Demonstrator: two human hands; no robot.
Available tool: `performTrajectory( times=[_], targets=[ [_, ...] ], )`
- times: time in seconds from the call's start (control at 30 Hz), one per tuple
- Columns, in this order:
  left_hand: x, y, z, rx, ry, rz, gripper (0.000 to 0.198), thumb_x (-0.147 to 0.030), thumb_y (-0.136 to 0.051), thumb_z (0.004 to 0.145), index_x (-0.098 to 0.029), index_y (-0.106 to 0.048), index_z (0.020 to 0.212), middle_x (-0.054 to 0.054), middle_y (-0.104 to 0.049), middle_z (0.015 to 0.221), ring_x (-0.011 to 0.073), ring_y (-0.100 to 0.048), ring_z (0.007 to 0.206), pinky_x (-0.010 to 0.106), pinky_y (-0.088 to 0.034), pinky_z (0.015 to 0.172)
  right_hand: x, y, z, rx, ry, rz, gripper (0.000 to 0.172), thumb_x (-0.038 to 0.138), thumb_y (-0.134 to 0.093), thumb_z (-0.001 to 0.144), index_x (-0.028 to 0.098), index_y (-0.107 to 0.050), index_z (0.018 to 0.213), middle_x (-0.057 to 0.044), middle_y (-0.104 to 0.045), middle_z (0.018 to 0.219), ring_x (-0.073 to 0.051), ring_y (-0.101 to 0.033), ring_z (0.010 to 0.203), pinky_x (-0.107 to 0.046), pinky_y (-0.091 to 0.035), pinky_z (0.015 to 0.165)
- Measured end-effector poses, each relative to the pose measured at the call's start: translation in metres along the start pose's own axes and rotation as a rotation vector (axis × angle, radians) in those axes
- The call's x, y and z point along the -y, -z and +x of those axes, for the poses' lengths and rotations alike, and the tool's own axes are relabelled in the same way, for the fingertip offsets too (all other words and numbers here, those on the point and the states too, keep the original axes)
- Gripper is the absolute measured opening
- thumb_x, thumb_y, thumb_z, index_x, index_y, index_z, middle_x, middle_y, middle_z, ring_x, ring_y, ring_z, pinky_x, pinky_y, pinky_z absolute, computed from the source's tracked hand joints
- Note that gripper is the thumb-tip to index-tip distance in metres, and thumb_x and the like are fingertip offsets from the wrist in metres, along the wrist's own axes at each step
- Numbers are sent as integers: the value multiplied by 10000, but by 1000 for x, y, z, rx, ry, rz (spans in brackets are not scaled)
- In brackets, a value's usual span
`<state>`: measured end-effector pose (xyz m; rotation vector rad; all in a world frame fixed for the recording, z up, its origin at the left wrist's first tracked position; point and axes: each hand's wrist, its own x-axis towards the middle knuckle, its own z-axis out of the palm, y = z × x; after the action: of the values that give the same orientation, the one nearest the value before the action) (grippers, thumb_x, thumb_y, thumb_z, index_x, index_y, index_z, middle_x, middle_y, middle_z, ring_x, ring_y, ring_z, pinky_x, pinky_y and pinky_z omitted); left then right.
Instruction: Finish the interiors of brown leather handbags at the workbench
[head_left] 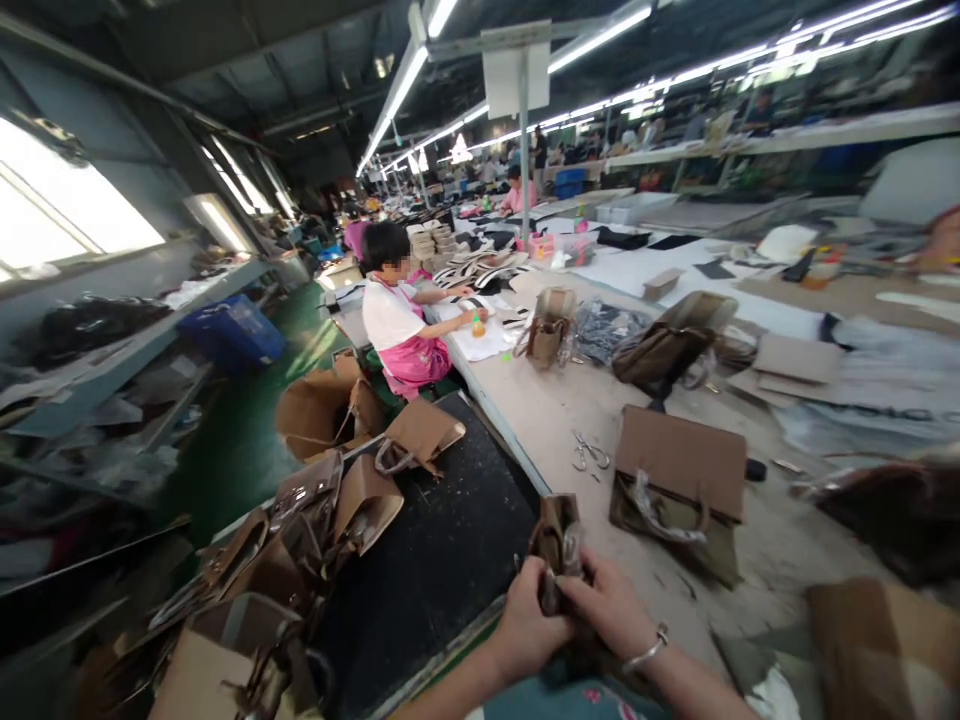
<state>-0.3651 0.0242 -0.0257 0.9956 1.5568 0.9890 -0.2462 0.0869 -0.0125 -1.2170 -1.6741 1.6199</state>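
Both of my hands are at the lower middle, closed around a small brown bag (pixel 559 525) near the table's edge. The fingers of my left hand (pixel 529 620) pinch its near part. Close beside it, my right hand (pixel 611 610), with a bracelet at the wrist, grips the same part. Some clear plastic wrap shows on the bag, and its lower portion is partly hidden by my hands. To the right lies a larger brown bag (pixel 679 465) with wrapped handles. Scissors (pixel 590 452) rest on the table beyond my hands.
Several brown bags (pixel 367 500) lie along the black surface (pixel 427 590) at left. A person in a pink apron (pixel 412 360) sits at the table's left edge. More bags (pixel 664 350), plastic and flat panels (pixel 799 358) lie farther back and right. A cardboard box (pixel 319 405) stands on the floor.
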Motion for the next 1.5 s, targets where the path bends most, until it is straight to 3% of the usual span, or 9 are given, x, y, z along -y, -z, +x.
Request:
performTrajectory(
  times=[0.17, 0.4, 0.5, 0.73, 0.97, 1.13, 1.27, 1.37, 1.5],
  targets=[
    [-27, 4, -5, 6, -16, -463, 223, -317, -617, 755, -156, -466, 722, -59, -392, 594, 59, -350, 531, 196, -305, 524, -1, 84, -46, -210, -95, 543, 237, 202, -564, 561, 149, -610, 787, -24, -595, 684, -165, -560, 626, -301, -459, 616],
    [-85, 6, 8, 139, -165, -982, 249, -152, -620, 732, -159, -397, 619, -41, -332, 590, 75, -352, 533, 222, -340, 506, -11, 204, -174, -658, 200, 718, 301, 361, -621, 694, 206, -614, 953, 34, -403, 571, -97, -375, 475, -255, -380, 463],
    [-106, -30, 22, 259, -182, -946, 187, -182, -631, 729, -153, -463, 651, -21, -402, 631, 83, -389, 566, 231, -380, 534, -17, 225, -221, -823, 209, 662, 334, 360, -661, 724, 199, -590, 1008, 85, -286, 498, -62, -251, 416, -213, -291, 414],
    [-137, -147, 49, 570, -2, -695, 213, -273, -689, 702, -124, -575, 802, -14, -477, 627, 81, -444, 556, 268, -471, 628, -22, 258, -294, -1350, 405, 570, 297, 375, -677, 731, 189, -579, 940, 88, -287, 513, -52, -270, 434, -181, -241, 406],
    [-197, -233, 85, 804, 466, -645, 175, -199, -465, 868, -152, -433, 702, -74, -280, 554, 23, -290, 393, 175, -386, 434, -32, 301, -335, -1401, 156, 707, 426, 454, -707, 644, 160, -548, 909, 134, -190, 485, -16, -143, 374, -137, -92, 360],
    [-238, -257, 95, 1017, 318, -634, 94, -205, -514, 826, -145, -509, 753, -52, -324, 570, 42, -320, 428, 216, -427, 483, -25, 299, -343, -1615, 283, 579, 441, 461, -671, 687, 151, -586, 988, 120, -210, 482, -32, -192, 375, -144, -173, 346],
    [-215, -269, 113, 1055, 93, -370, 190, -314, -662, 710, -145, -575, 718, -5, -465, 573, 106, -441, 522, 272, -458, 595, -37, 270, -339, -1784, 227, 37, 371, 396, -519, 843, 214, -563, 1164, 28, -484, 579, -99, -475, 519, -201, -423, 475],
    [-170, -275, 139, 1087, -50, -123, 266, -386, -722, 620, -153, -610, 681, 36, -557, 630, 169, -524, 637, 266, -443, 603, -60, 237, -331, -1589, 26, -445, 341, 317, -530, 841, 267, -581, 1175, -53, -669, 944, -178, -626, 812, -272, -521, 733],
    [-116, -278, 153, 978, -93, 138, 526, -334, -801, 469, -218, -632, 953, 59, -647, 861, 273, -579, 884, 351, -458, 789, -95, 196, -316, -1286, -144, -572, 520, 249, -508, 851, 321, -376, 1349, -34, -561, 1250, -201, -571, 1081, -279, -484, 902]
  ],
)
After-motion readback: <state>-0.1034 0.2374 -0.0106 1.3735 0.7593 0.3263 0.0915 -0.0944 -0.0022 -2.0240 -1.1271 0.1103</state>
